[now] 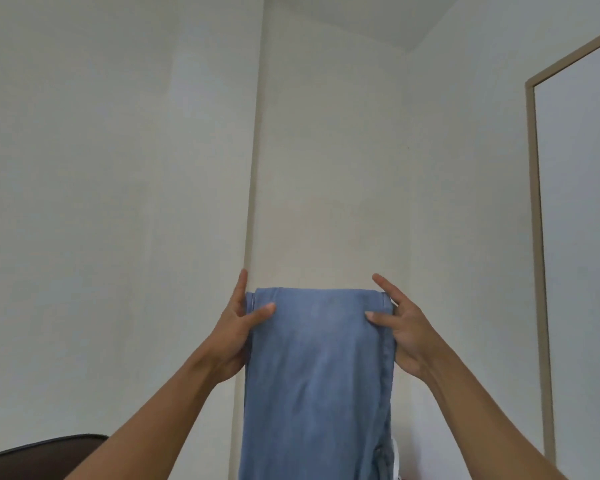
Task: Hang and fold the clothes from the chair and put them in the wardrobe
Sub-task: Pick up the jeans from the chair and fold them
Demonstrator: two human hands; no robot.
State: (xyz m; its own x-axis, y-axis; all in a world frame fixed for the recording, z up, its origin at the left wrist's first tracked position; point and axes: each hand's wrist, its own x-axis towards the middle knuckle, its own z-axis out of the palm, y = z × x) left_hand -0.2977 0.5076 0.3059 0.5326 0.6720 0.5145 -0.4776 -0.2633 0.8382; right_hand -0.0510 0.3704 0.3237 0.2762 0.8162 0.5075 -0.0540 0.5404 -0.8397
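Note:
A pair of light blue jeans hangs straight down in front of me, folded lengthwise, its top edge level and its lower part running out of the frame. My left hand pinches the top left corner, thumb on the front, fingers behind. At the top right corner my right hand grips the same way, with the index finger pointing up. Both arms are raised. The wardrobe is out of sight.
A pale wall with a projecting column stands right behind the jeans. A door or panel with a beige frame is at the right. The dark curved back of a chair shows at the bottom left.

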